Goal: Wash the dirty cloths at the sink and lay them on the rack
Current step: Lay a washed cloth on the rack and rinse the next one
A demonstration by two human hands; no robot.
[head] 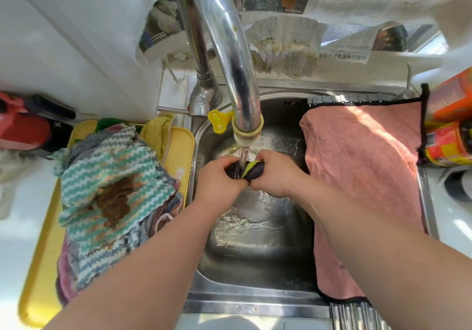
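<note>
Dark cloth (255,170) with a green stripe is bunched under water from the tap (229,48), above the sink (255,253); we grip it with left hand (217,176) and right hand (275,173), fingers curled round it.

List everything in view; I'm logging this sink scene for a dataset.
sink: one, steel, centre.
tap: one, chrome, over the sink, running.
dark cloth: one, purple-black with green stripe, under the stream.
rack: one, steel slats, sink's right side.
pink cloth: one, black-edged, spread on the rack.
tray: one, yellow, left of sink.
dirty cloths: a pile, top one teal-striped, brown-stained, on the tray.
newspaper: several sheets, behind the tap.
containers: two, orange-red, far right.
red object: one, far left.
left hand: one, grips the dark cloth.
right hand: one, grips the dark cloth.
</note>
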